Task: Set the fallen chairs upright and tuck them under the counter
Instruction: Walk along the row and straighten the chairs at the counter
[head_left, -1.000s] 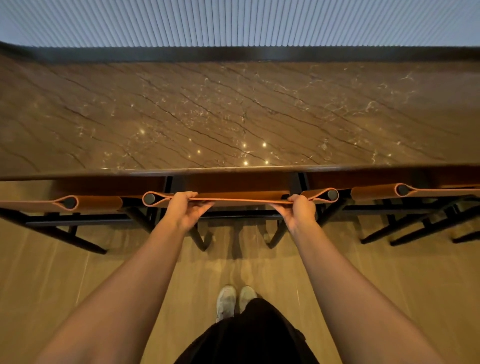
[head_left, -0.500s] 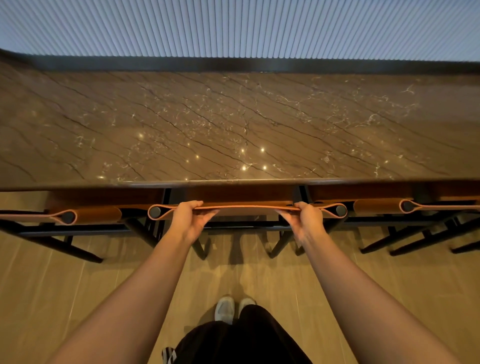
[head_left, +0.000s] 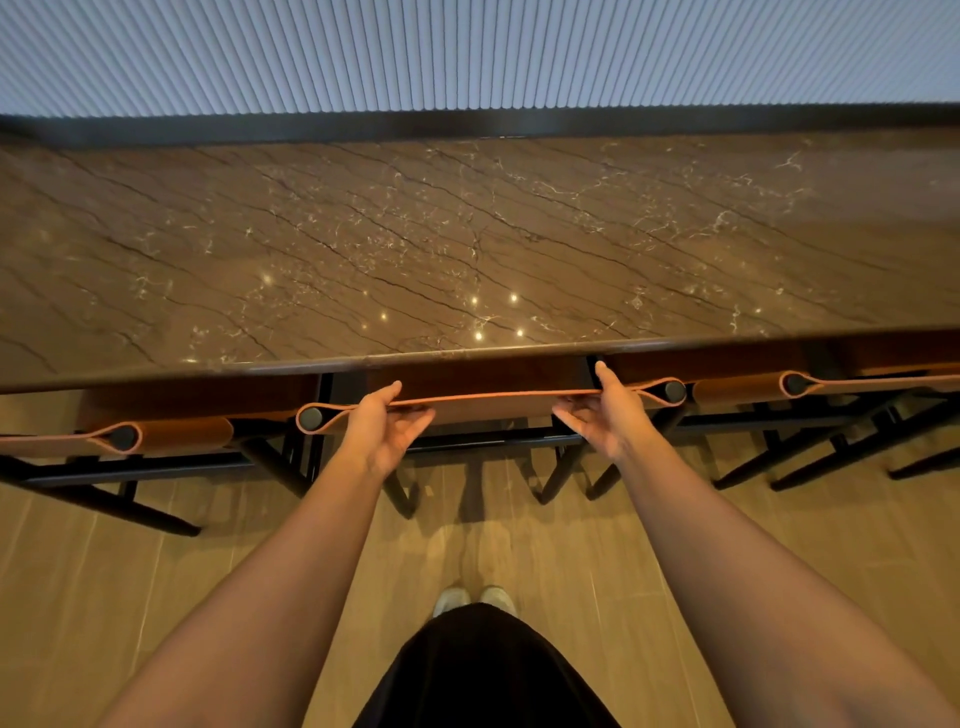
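Note:
The middle chair (head_left: 493, 402) stands upright, its orange leather backrest close under the front edge of the brown marble counter (head_left: 467, 260). My left hand (head_left: 382, 423) is at the left part of that backrest's top edge, thumb along the edge, fingers loosely curled on the near side. My right hand (head_left: 605, 410) mirrors it at the right part, thumb raised toward the counter edge. Neither hand clasps the backrest tightly. The chair's seat is hidden under the counter.
A matching chair (head_left: 171, 436) stands upright to the left and another chair (head_left: 737, 389) to the right, both pushed under the counter. Black chair legs (head_left: 550, 483) splay onto the wooden floor near my shoes (head_left: 475, 597). A ribbed wall runs behind the counter.
The middle chair's backrest has moved forward to the counter edge. Both hands have loosened from a firm grip over the top edge, fingers now uncurling.

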